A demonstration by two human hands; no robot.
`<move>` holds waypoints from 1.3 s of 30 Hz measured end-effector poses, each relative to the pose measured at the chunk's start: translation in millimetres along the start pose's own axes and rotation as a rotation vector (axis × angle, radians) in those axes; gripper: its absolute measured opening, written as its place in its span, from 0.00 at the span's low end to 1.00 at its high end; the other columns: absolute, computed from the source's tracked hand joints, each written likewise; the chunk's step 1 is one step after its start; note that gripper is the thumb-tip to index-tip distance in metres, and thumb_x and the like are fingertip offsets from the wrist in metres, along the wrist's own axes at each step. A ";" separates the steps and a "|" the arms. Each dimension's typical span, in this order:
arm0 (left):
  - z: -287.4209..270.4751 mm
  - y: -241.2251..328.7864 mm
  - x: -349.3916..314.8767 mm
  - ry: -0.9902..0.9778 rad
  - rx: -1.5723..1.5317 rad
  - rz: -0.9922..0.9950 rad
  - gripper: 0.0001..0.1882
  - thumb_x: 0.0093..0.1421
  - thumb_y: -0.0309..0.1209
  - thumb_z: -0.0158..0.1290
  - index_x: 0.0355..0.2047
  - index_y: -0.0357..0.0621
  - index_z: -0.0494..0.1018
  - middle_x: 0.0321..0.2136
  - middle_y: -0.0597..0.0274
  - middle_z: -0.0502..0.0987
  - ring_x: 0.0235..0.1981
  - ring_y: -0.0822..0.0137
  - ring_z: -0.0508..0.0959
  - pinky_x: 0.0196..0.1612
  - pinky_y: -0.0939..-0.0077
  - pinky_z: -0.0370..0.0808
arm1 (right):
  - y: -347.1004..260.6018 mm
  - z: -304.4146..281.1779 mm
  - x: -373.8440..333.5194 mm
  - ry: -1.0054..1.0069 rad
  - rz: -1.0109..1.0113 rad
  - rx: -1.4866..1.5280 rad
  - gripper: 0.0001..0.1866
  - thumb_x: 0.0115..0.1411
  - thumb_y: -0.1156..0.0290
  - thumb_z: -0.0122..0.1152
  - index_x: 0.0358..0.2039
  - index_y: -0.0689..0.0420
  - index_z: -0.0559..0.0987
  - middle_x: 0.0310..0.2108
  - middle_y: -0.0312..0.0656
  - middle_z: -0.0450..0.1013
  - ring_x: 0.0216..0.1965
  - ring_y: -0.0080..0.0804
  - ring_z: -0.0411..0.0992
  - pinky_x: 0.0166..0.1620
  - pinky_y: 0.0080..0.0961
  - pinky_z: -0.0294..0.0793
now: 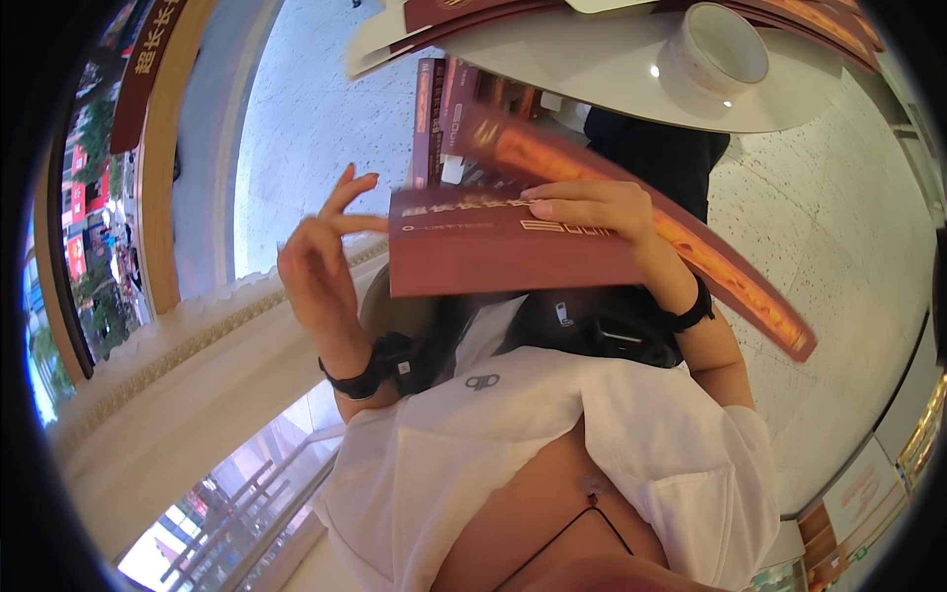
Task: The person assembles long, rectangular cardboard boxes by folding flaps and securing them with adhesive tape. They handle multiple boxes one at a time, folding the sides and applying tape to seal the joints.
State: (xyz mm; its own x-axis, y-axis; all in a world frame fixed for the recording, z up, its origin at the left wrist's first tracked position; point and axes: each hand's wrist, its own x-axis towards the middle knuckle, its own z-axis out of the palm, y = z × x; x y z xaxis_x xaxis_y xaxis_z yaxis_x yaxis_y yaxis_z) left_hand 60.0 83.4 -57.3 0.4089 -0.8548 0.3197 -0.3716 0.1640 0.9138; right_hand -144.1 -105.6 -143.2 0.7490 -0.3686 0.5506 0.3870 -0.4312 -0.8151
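Right hand clasps a red box, likely light, crushable, best edge-held; left hand, fingers splayed, seemingly just touches its end.

Bold pale Chinese characters march along the far edge of the maroon carton, a smaller line tucked beneath, pale block lettering over to the right, some of it blurred! Farther off, upright boxes show more pale print. Far left, gold characters climb a maroon sign; near, a grey emblem marks the white top.
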 end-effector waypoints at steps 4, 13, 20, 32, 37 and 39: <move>6.6 27.6 2.6 -0.091 0.434 -0.056 0.31 0.66 0.50 0.35 0.33 0.32 0.76 0.37 0.53 0.79 0.45 0.60 0.76 0.57 0.55 0.60 | 9.3 8.6 -2.8 0.026 -0.129 -0.252 0.21 0.47 0.71 0.64 0.44 0.44 0.80 0.40 0.42 0.76 0.36 0.35 0.76 0.36 0.24 0.77; 9.1 -20.2 -3.0 -0.045 -0.187 -0.890 0.18 0.58 0.30 0.53 0.47 0.32 0.71 0.40 0.58 0.77 0.42 0.73 0.74 0.46 0.81 0.69 | 32.8 15.5 -5.3 -0.080 -0.318 -0.428 0.19 0.47 0.76 0.59 0.42 0.50 0.81 0.43 0.48 0.74 0.38 0.41 0.76 0.38 0.26 0.78; 18.8 -34.2 -10.7 0.014 -0.297 -0.828 0.19 0.57 0.27 0.55 0.48 0.33 0.70 0.39 0.59 0.78 0.39 0.75 0.75 0.44 0.80 0.71 | 37.1 21.0 3.3 -0.063 -0.178 -0.489 0.23 0.46 0.75 0.60 0.46 0.49 0.79 0.47 0.44 0.73 0.49 0.45 0.71 0.48 0.34 0.73; 25.4 -36.8 -19.2 0.165 -0.020 -0.589 0.14 0.55 0.25 0.58 0.42 0.34 0.73 0.32 0.63 0.79 0.36 0.75 0.76 0.42 0.81 0.71 | 39.2 30.2 -1.1 -0.036 -0.110 -0.312 0.18 0.46 0.69 0.64 0.42 0.53 0.80 0.41 0.43 0.76 0.41 0.39 0.76 0.42 0.28 0.77; 24.0 -32.4 -15.0 0.168 -0.024 -0.672 0.09 0.54 0.24 0.59 0.35 0.36 0.75 0.24 0.65 0.79 0.30 0.78 0.76 0.36 0.86 0.71 | 39.0 24.5 3.7 -0.094 -0.143 -0.267 0.19 0.47 0.71 0.63 0.44 0.50 0.80 0.40 0.42 0.76 0.45 0.39 0.74 0.50 0.36 0.73; 22.8 -35.6 -16.7 0.198 -0.001 -0.670 0.07 0.54 0.24 0.60 0.33 0.36 0.75 0.23 0.64 0.78 0.28 0.79 0.75 0.33 0.88 0.70 | 41.0 22.8 4.2 -0.195 -0.108 -0.325 0.22 0.48 0.68 0.63 0.47 0.50 0.78 0.46 0.45 0.73 0.53 0.41 0.68 0.57 0.40 0.63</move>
State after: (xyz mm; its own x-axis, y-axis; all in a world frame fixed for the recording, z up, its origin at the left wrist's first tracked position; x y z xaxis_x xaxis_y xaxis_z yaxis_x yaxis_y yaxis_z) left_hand 47.4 80.6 -100.9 0.6941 -0.6660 -0.2733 0.0149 -0.3663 0.9304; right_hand -112.8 -106.1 -178.4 0.8135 -0.1572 0.5599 0.3017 -0.7090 -0.6374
